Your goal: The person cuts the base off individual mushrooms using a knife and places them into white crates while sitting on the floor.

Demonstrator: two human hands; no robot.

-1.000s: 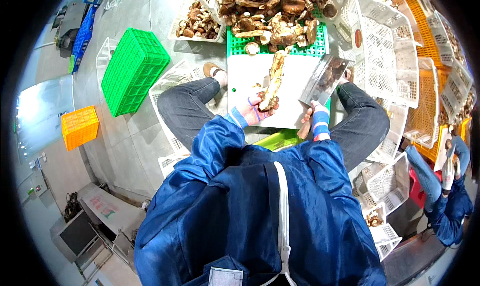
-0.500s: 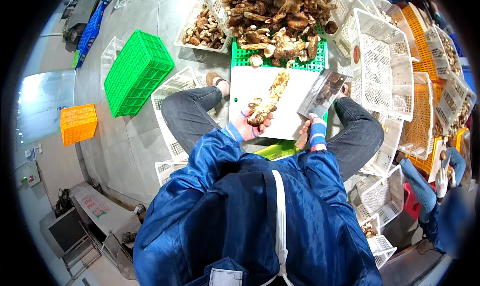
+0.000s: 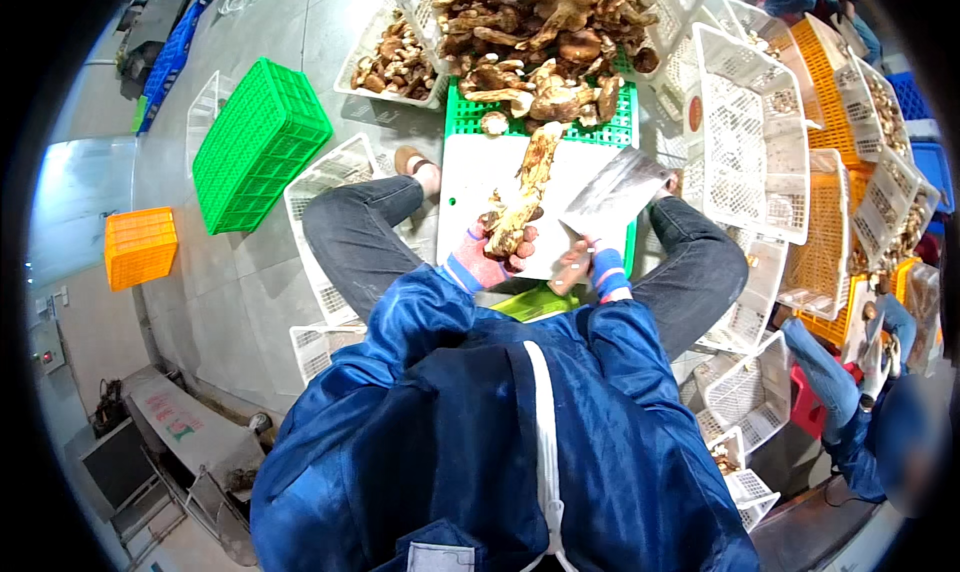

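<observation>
A: What are the hands doing?
B: The left hand (image 3: 484,260) is curled around the lower end of a long brown mushroom (image 3: 522,194). The right hand (image 3: 588,259) is closed on the handle of a broad-bladed knife (image 3: 612,192).

A: Where's that mushroom?
B: Over the white board (image 3: 465,227), pointing away from the person. I can't tell if it touches the board. The blade is to its right, near but apart.

A: And beyond?
B: A green mesh surface (image 3: 462,122) shows at the board's far edge, with a mushroom heap (image 3: 550,32) spilling onto it. Left of the heap, a white basket (image 3: 437,94) holds smaller mushroom pieces.

A: Further out?
B: A green crate (image 3: 260,147) and an orange one (image 3: 140,250) on the left; stacked white crates (image 3: 750,157) on the right.
</observation>
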